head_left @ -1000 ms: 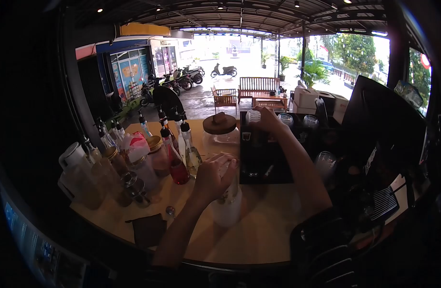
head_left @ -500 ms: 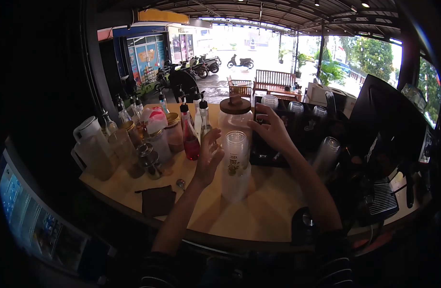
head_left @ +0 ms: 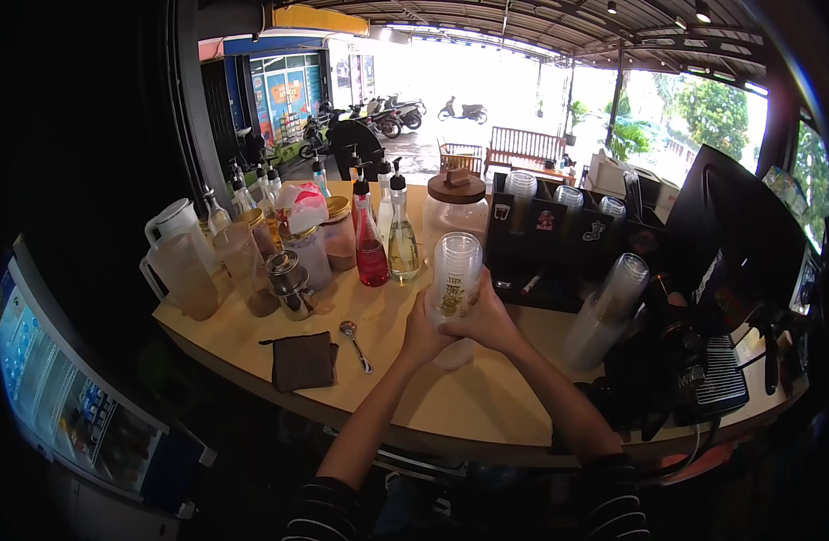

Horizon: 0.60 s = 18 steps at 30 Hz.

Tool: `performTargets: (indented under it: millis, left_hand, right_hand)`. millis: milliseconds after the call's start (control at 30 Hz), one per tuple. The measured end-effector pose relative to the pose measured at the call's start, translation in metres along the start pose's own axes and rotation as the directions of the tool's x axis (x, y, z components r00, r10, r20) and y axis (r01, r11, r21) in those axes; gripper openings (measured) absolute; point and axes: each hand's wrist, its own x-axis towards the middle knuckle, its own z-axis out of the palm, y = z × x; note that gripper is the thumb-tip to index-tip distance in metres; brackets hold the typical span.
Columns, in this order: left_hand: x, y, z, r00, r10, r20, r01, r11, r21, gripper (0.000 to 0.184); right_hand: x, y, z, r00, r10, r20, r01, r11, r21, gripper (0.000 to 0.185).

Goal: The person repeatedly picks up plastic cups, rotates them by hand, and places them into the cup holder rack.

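Note:
In front of me a tall stack of clear plastic cups [head_left: 456, 270] with gold-coloured print stands upright at the middle of the wooden counter. My left hand [head_left: 423, 326] is wrapped round its left side. From the right, my right hand [head_left: 492, 317] grips the same stack, and the two thumbs come close together in front. The stack's lower part shows faintly below my hands. Just behind it stands a big clear jar [head_left: 441, 216] with a brown wooden lid, partly hidden by the cups.
To the left stand a red syrup bottle [head_left: 371, 252], a yellowish pump bottle [head_left: 403, 239], jars and pitchers [head_left: 180, 270]. A folded dark cloth [head_left: 303, 362] and a spoon [head_left: 356, 347] lie nearer. At right are another cup stack [head_left: 604, 316], a black organizer [head_left: 545, 239] and a monitor [head_left: 734, 216].
Both hands, held apart beside the cup stack before, have come down and closed round it. The camera view has shifted slightly and become brighter.

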Motion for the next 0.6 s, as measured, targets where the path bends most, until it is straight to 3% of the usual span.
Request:
performTargets:
  millis: [200,300,367,533,600]
  left_hand:
    - [-0.001,0.008,-0.002,1.000,-0.020,0.020,0.020,1.000,-0.001,0.087]
    - [-0.003,0.021,-0.003,0.997,-0.055,0.053,0.057,0.997,-0.048,0.090]
    - [-0.001,0.006,-0.002,0.998,-0.039,0.051,0.039,0.999,0.002,0.094]
    - [0.000,0.009,-0.008,0.994,-0.088,0.066,0.073,0.977,0.200,0.106]
    - [0.013,-0.003,-0.014,0.986,0.149,0.073,-0.140,0.983,-0.115,0.108]
  right_hand:
    - [-0.002,-0.009,0.001,0.998,0.044,-0.043,-0.041,0.997,0.063,0.105]
    - [0.006,-0.016,-0.005,0.990,-0.080,-0.116,0.090,0.993,0.082,0.097]
    - [0.010,-0.040,-0.018,0.983,-0.145,-0.113,0.134,0.986,-0.096,0.091]
    - [0.014,-0.067,-0.032,0.948,-0.301,-0.105,0.272,0.936,-0.224,0.087]
    - [0.013,-0.079,-0.034,0.937,-0.343,-0.061,0.315,0.909,-0.271,0.086]
